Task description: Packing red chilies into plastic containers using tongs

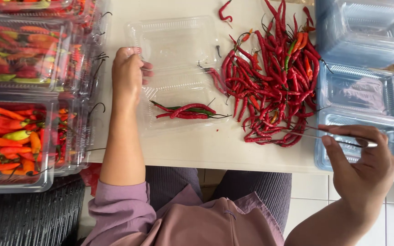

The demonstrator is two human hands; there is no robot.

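1. Chillies, long, thin and mostly red, are heaped in a loose pile on the pale table, just ahead of the right hand and slightly to its left.
2. Metal tongs are pinched between the thumb and fingers of the right hand; their thin tips are seen reaching into the near edge of the pile, though whether a chilli is caught between them cannot be told.
3. A clear hinged plastic tray is steadied by the left hand, which is curled over its left rim with the fingers closed on the edge.
4. A few chillies, red with one green, are laid across the near half of that tray, just to the right of the left wrist.
5. Filled trays of red, orange and green chillies are stacked to the left of the left forearm, close beside it.
6. Empty clear trays are piled ahead of the right hand and partly beneath it, with another stack farther ahead.
7. A single red chilli is left apart, well ahead of both hands.
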